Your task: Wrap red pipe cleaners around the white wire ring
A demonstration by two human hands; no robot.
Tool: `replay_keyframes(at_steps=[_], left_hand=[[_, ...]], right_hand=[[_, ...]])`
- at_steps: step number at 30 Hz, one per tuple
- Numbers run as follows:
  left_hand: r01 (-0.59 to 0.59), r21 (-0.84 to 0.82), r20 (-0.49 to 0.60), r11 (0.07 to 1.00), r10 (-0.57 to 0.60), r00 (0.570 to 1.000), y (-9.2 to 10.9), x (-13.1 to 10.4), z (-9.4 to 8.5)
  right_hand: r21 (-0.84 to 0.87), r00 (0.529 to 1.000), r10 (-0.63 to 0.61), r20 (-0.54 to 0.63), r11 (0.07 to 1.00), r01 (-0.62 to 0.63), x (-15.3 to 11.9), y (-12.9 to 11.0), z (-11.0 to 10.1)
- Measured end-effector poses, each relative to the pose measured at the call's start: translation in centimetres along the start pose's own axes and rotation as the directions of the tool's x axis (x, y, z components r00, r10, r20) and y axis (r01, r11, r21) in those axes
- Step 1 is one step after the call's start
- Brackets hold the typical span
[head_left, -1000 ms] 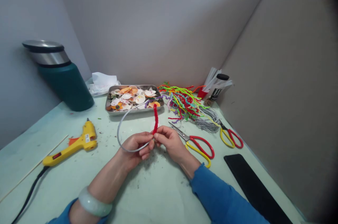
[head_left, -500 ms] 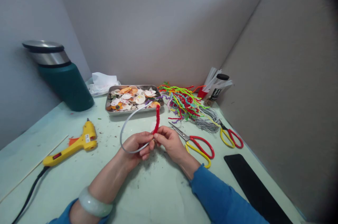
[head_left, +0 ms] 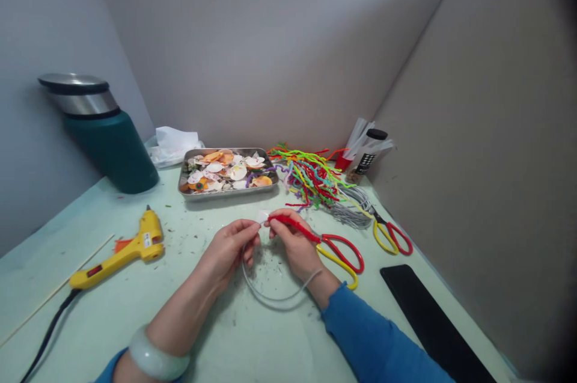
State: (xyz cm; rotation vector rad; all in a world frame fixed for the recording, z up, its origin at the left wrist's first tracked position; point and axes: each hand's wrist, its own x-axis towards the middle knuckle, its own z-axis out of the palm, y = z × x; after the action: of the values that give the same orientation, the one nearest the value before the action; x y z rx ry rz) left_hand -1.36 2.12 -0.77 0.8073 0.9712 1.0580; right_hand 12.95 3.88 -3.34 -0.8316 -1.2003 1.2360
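In the middle of the head view, a thin grey wire [head_left: 273,299] hangs in a loop below my hands, its free end lying across my right wrist. Fuzzy red pipe cleaner [head_left: 294,224] covers the other end of it and stretches rightward over my right hand. My left hand [head_left: 229,252] pinches the bare grey wire between thumb and forefinger. Right beside it, fingertips almost meeting, my right hand [head_left: 296,251] grips the piece where the red covering begins. Scissors with red and yellow handles [head_left: 345,245] lie behind the right hand, their blades hidden.
A metal tray [head_left: 229,192] of shells stands at the back, beside a pile of coloured pipe cleaners [head_left: 315,178] and coiled grey wire [head_left: 349,211]. On the left are a yellow glue gun [head_left: 119,260] and a green bottle [head_left: 110,148]. A black strip [head_left: 424,311] lies right.
The wire has been turned over: its loop swung from the upper left to below my hands. The red end, upright before, now slants to the right.
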Motion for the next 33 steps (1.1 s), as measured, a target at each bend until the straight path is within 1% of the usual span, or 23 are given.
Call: replay_keyframes(at_steps=[4, 6, 8, 10, 12, 14, 16, 19, 20, 22, 24, 27, 30, 33], left_hand=[[-0.058, 0.001, -0.033, 0.998, 0.058, 0.998, 0.2, -0.2, 0.2], [-0.103, -0.015, -0.063, 0.995, 0.102, 0.993, 0.5, -0.4, 0.2], [-0.150, -0.046, -0.094, 0.988, 0.146, 0.985, 0.9, -0.6, 0.1], [-0.170, -0.078, -0.105, 0.982, 0.161, 0.981, 1.4, -0.7, -0.2], [-0.164, -0.079, -0.107, 0.983, 0.155, 0.982, 1.7, -0.7, -0.4], [-0.143, -0.031, -0.091, 0.989, 0.140, 0.986, 1.8, -0.6, -0.5], [-0.118, 0.057, -0.075, 0.991, 0.122, 0.990, 1.8, -0.6, -0.5], [-0.105, 0.184, -0.089, 0.977, 0.123, 0.988, 1.7, -0.6, -0.3], [-0.109, 0.202, -0.093, 0.973, 0.130, 0.987, 1.6, -0.6, -0.3], [-0.128, 0.184, -0.098, 0.974, 0.148, 0.984, 1.6, -0.6, -0.2], [-0.157, 0.120, -0.100, 0.980, 0.169, 0.981, 1.6, -0.6, -0.2], [-0.201, 0.012, -0.104, 0.980, 0.201, 0.974, 1.8, -0.6, -0.2], [-0.260, -0.075, -0.138, 0.963, 0.248, 0.959, 1.9, -0.7, -0.3], [-0.304, -0.095, -0.165, 0.948, 0.286, 0.944, 2.0, -1.0, -0.4]], right_hand=[[0.063, 0.991, -0.058, -0.118, 0.996, 0.066, 0.4, 0.3, -0.3], [0.098, 0.992, -0.056, -0.112, 0.993, 0.067, 0.5, 0.3, -0.3], [0.121, 0.998, -0.044, -0.046, 0.991, 0.050, 0.4, 0.1, -0.3], [0.154, 0.999, -0.015, 0.032, 0.988, 0.010, 0.3, -0.2, -0.2], [0.217, 0.992, 0.068, 0.109, 0.972, -0.090, 0.3, -0.4, -0.3], [0.276, 0.965, 0.179, 0.193, 0.934, -0.228, 0.3, -0.6, -0.5], [0.287, 0.925, 0.248, 0.287, 0.899, -0.330, 0.4, -0.7, -0.9], [0.258, 0.886, 0.263, 0.381, 0.890, -0.376, 0.4, -0.9, -1.3], [0.259, 0.882, 0.267, 0.388, 0.887, -0.382, 0.3, -1.0, -1.4], [0.297, 0.889, 0.276, 0.365, 0.871, -0.392, 0.4, -1.0, -1.4], [0.380, 0.909, 0.264, 0.322, 0.843, -0.380, 0.5, -0.9, -1.4], [0.486, 0.938, 0.217, 0.272, 0.810, -0.328, 0.7, -0.8, -1.5], [0.525, 0.952, 0.179, 0.250, 0.801, -0.288, 0.7, -1.0, -1.6], [0.542, 0.956, 0.144, 0.257, 0.797, -0.266, 0.6, -1.1, -1.5]])
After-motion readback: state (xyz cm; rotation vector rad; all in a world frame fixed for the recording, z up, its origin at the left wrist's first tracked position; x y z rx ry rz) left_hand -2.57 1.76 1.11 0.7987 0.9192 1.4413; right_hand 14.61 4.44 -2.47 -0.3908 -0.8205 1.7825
